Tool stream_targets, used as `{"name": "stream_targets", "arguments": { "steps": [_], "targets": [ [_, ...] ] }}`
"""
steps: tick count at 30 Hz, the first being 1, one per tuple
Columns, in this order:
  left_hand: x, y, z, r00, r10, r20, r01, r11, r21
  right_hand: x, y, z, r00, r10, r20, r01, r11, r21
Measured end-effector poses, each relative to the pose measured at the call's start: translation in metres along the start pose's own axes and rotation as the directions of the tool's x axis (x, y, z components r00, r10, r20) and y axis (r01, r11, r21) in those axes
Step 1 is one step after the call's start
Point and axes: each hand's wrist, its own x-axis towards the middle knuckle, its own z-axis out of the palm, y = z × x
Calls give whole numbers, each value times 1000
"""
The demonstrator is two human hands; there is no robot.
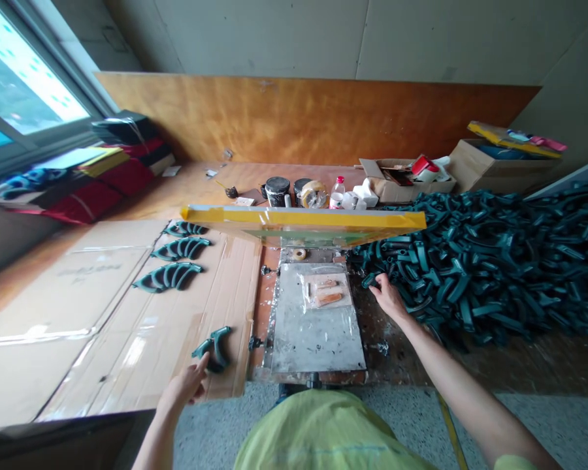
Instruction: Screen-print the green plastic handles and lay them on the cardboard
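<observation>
My left hand (189,382) rests at the front of the cardboard sheet (127,339). Its index finger is stretched out and touches the near end of a pair of dark green curved plastic pieces (218,349); the other fingers are loosely bent. At the left edge of a large pile of similar pieces (470,261), my right hand (388,299) pinches one small dark green piece (369,281), partly covered by the fingers. Between the hands lies a grey metal plate (318,339) bearing a clear-wrapped pad with orange-brown strips (328,294).
A yellow-taped screen frame (304,217) is raised over the plate's far end. Nested rows of green pieces (169,277) lie on the cardboard. Behind stand black tubs (277,191), tape (314,194), a red-capped bottle (338,191) and an open box (406,189). Clamp knobs (255,343) flank the plate.
</observation>
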Motion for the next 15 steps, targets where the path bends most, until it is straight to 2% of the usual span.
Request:
{"name": "stream_targets", "arguments": {
  "steps": [2,3,5,7,9,10,12,15],
  "targets": [
    [-5,29,-13,995,81,-60,-83,996,-28,1,-31,2,981,-176,-76,181,981,68],
    [-8,48,-19,983,152,-106,-161,984,-75,2,-47,5,954,-281,-104,289,954,79],
    [-18,90,-28,939,287,-188,-320,931,-175,1,-78,14,867,-485,-113,494,867,63],
    [-32,136,-33,892,390,-229,-441,861,-252,0,-99,26,777,-627,-56,630,776,45],
    [-52,181,-36,807,513,-293,-590,716,-373,-1,-110,35,720,-694,7,693,719,57],
    [-64,201,-38,765,553,-330,-644,637,-423,-1,-111,38,706,-707,23,704,706,73],
    [-86,234,-39,677,619,-397,-726,477,-496,-2,-111,42,700,-714,33,708,699,98],
    [-108,269,-38,552,675,-490,-796,252,-550,-5,-113,45,714,-698,57,693,716,86]
  ]
}}
